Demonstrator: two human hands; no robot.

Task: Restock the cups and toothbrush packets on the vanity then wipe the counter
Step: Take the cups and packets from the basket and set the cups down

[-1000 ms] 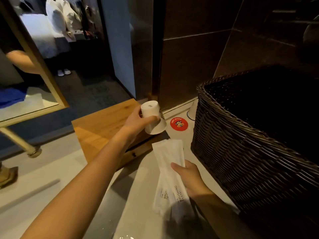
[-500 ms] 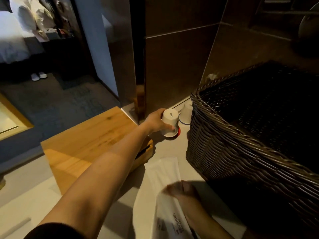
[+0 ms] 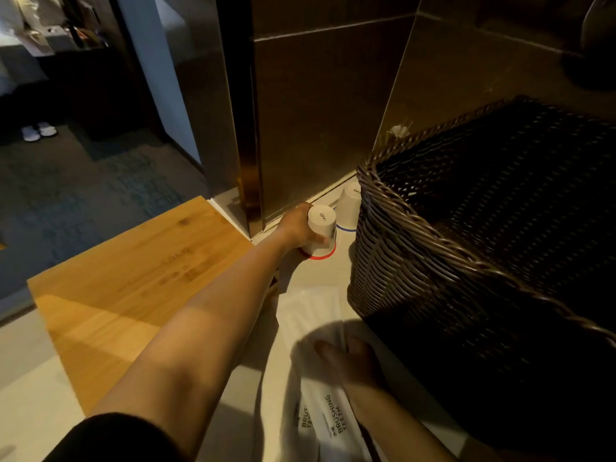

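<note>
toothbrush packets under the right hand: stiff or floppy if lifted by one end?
Likely floppy: the toothbrush packets look like thin, flat white wrappers lying limp on the counter. Probably light, and slippery enough to fan apart, since they already overlap loosely under the right hand. The brush inside may stiffen the middle; that cannot be seen.

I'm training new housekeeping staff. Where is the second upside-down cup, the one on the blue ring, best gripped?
Grip the white cup around its tapered side wall near the closed top, coming from above and the front-left. The wicker basket crowds its right side, and the wall sits close behind.
</note>
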